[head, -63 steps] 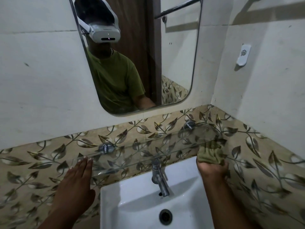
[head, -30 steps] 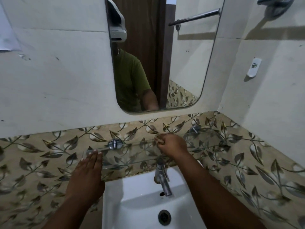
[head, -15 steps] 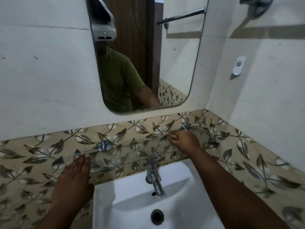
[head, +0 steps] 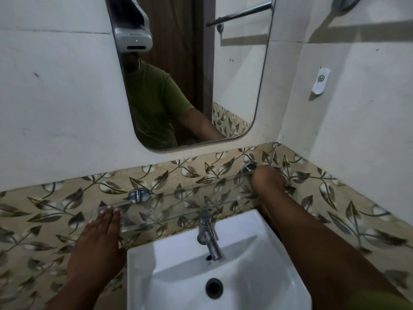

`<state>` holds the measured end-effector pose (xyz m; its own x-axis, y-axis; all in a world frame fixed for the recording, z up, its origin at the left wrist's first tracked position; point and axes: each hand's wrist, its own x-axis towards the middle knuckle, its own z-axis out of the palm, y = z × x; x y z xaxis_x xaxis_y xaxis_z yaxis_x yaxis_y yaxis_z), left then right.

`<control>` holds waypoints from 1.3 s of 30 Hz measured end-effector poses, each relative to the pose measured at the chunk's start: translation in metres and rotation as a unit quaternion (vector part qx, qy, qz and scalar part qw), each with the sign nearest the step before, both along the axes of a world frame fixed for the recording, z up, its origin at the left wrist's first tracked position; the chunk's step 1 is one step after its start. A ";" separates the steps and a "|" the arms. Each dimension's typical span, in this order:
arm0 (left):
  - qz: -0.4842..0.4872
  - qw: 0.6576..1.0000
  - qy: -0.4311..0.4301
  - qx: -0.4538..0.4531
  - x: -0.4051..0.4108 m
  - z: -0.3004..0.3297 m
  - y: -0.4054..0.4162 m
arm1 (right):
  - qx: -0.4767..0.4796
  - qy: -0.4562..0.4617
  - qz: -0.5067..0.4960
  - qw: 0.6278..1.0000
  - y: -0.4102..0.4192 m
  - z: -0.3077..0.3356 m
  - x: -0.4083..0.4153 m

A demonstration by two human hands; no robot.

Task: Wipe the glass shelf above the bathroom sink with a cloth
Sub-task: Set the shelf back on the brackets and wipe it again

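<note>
The clear glass shelf (head: 178,204) runs along the leaf-patterned tile band above the sink, held by two chrome brackets. My left hand (head: 98,242) lies flat, fingers together, with its fingertips on the shelf's left end. My right hand (head: 268,180) is blurred at the shelf's right end, beside the right bracket (head: 249,167), palm down on the glass. The olive cloth is hidden under that hand.
A white sink (head: 178,276) with a chrome faucet (head: 207,233) sits right below the shelf. A mirror (head: 234,86) hangs above it. The right wall meets the corner close to the shelf's end and carries a small white holder (head: 321,80).
My right hand has slid with the cloth from the shelf's middle to its right end by the bracket. My left hand has stayed on the left end.
</note>
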<state>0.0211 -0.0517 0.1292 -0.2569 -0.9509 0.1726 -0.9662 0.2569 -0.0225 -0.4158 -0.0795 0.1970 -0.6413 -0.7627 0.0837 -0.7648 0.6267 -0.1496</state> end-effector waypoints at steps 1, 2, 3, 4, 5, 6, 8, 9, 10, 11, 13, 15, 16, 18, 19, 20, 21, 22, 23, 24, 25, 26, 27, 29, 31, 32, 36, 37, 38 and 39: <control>-0.002 1.000 0.000 -0.002 0.001 0.000 0.000 | 0.015 -0.001 -0.003 1.000 -0.004 0.002 -0.004; -0.005 1.000 -0.001 -0.004 0.002 0.000 0.000 | 0.030 -0.005 -0.008 1.000 -0.007 0.004 -0.009; -0.008 1.000 -0.002 -0.006 0.002 0.000 0.000 | 0.039 -0.006 -0.012 0.999 -0.009 0.009 -0.014; -0.010 1.000 -0.001 -0.008 0.002 0.000 -0.001 | 0.046 -0.007 -0.013 0.999 -0.010 0.012 -0.017; -0.010 1.000 -0.001 -0.010 0.003 0.000 -0.001 | 0.051 -0.010 -0.016 0.999 -0.012 0.014 -0.019; -0.008 1.000 0.001 -0.014 0.004 0.000 -0.001 | 0.052 -0.008 -0.020 0.998 -0.012 0.015 -0.018; -0.003 1.000 0.001 -0.016 0.004 -0.001 -0.001 | 0.035 0.001 -0.024 0.999 -0.011 0.012 -0.013; -0.002 1.000 0.003 -0.016 0.004 -0.002 -0.001 | 0.020 0.005 -0.025 0.999 -0.009 0.009 -0.008; 0.000 1.000 0.004 -0.018 0.005 -0.003 -0.001 | 0.007 0.010 -0.024 1.000 -0.006 0.006 0.000; 0.003 1.000 0.004 -0.018 0.004 -0.003 -0.002 | -0.003 0.018 -0.018 1.000 -0.001 0.002 0.010; 0.008 1.000 0.004 -0.019 0.004 -0.004 -0.003 | -0.007 0.026 0.005 1.000 0.011 -0.004 0.039; 0.009 1.000 0.003 -0.021 0.004 -0.006 -0.004 | -0.001 0.023 0.039 0.999 0.025 -0.007 0.075; 0.008 1.000 0.005 -0.020 0.004 -0.007 -0.003 | 0.001 0.023 0.063 0.998 0.030 -0.008 0.095; 0.007 1.000 0.004 -0.016 0.004 -0.007 -0.004 | 0.003 0.018 0.128 0.992 0.039 -0.010 0.135; 0.007 1.000 0.002 -0.013 0.004 -0.008 -0.004 | 0.005 0.008 0.165 0.986 0.043 -0.012 0.155; 0.005 1.000 0.000 -0.011 0.004 -0.009 -0.003 | 0.002 -0.005 0.204 0.979 0.048 -0.015 0.173; 0.000 1.000 -0.002 -0.011 0.005 -0.009 -0.003 | -0.010 -0.012 0.241 0.970 0.053 -0.019 0.190; -0.004 1.000 -0.005 -0.010 0.005 -0.009 -0.003 | -0.034 -0.011 0.274 0.961 0.059 -0.022 0.203; -0.006 1.000 -0.008 -0.009 0.005 -0.008 -0.003 | -0.065 -0.011 0.304 0.951 0.067 -0.027 0.213; -0.006 1.000 -0.010 -0.007 0.005 -0.007 -0.002 | -0.092 -0.021 0.329 0.940 0.074 -0.031 0.219; -0.006 1.000 -0.010 -0.008 0.005 -0.005 -0.003 | -0.111 -0.043 0.348 0.930 0.081 -0.037 0.221; -0.005 1.000 -0.009 -0.009 0.005 -0.004 -0.003 | -0.116 -0.074 0.363 0.921 0.088 -0.044 0.223; -0.005 1.000 -0.007 -0.011 0.005 -0.003 -0.003 | -0.111 -0.116 0.373 0.914 0.094 -0.052 0.223; -0.008 1.000 -0.006 -0.018 0.006 -0.003 -0.004 | -0.098 -0.253 0.352 0.896 0.102 -0.073 0.222; -0.007 1.000 -0.008 -0.019 0.005 -0.004 -0.003 | -0.131 -0.485 0.285 0.816 0.101 -0.092 0.218; -0.005 1.000 -0.010 -0.018 0.005 -0.004 -0.002 | -0.162 -0.640 0.210 0.721 0.098 -0.095 0.216; -0.007 1.000 -0.004 -0.014 0.006 -0.005 -0.001 | -0.184 -0.922 -0.038 0.338 0.080 -0.088 0.200; -0.008 1.000 0.000 -0.014 0.006 -0.005 -0.001 | -0.201 -0.931 -0.066 0.296 0.074 -0.084 0.194; -0.009 1.000 0.002 -0.014 0.006 -0.004 -0.002 | -0.222 -0.935 -0.090 0.261 0.069 -0.080 0.190; -0.010 1.000 0.002 -0.015 0.006 -0.004 -0.002 | -0.246 -0.932 -0.111 0.241 0.064 -0.076 0.186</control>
<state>0.0275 -0.0536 0.1251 -0.2743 -0.9403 0.2016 -0.9611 0.2749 -0.0256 -0.2297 -0.0156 0.1207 0.0658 -0.8844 -0.4621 0.9632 0.1772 -0.2020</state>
